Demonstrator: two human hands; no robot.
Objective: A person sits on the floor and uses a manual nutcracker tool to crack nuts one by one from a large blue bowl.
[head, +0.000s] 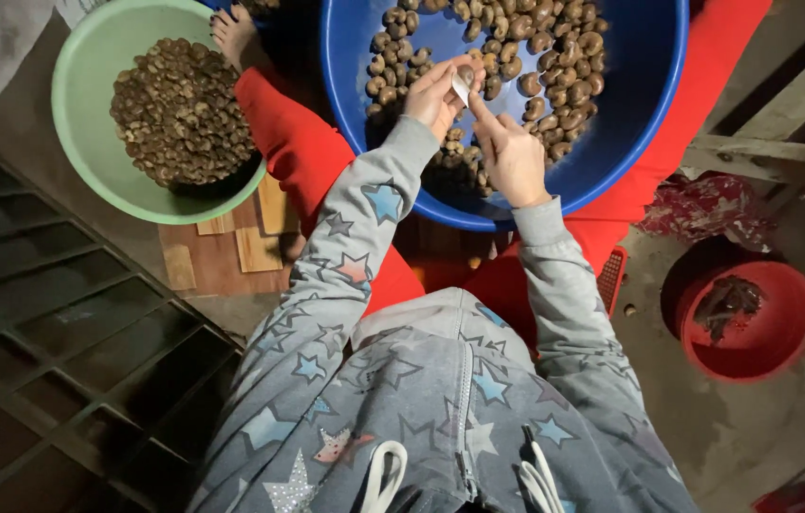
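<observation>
A view straight down over a seated person in a grey hooded top with pale blue and pink stars and bright red trousers, working on a concrete floor (735, 446). Both hands are raised together over the near side of a large round blue basin (644, 85) that rests across the lap. The left hand (435, 95) is curled, its fingertips pinching a single nut (465, 78), small, rounded and pale grey-brown, with a lighter patch that catches the light. The right hand (509, 157) is closed loosely, thumb and forefinger pressed against a thin pale sliver, possibly a blade, that touches the nut; what it is cannot be told for sure. Beneath the hands the basin holds a heap of nuts (526, 57), kidney-shaped, mottled tan and dark brown, piled thickest toward the far side and thinning to bare blue plastic at the right wall. To the left, beside a bare foot (234, 36), stands a pale green bowl (89, 57) filled with a mound of darker, smaller brown pieces (179, 109). It sits partly on a low wooden board (222, 256). At the right, well apart from the hands, a red bucket (773, 332) holds some dark scraps. A dark metal grating (60, 361) covers the floor's left edge.
</observation>
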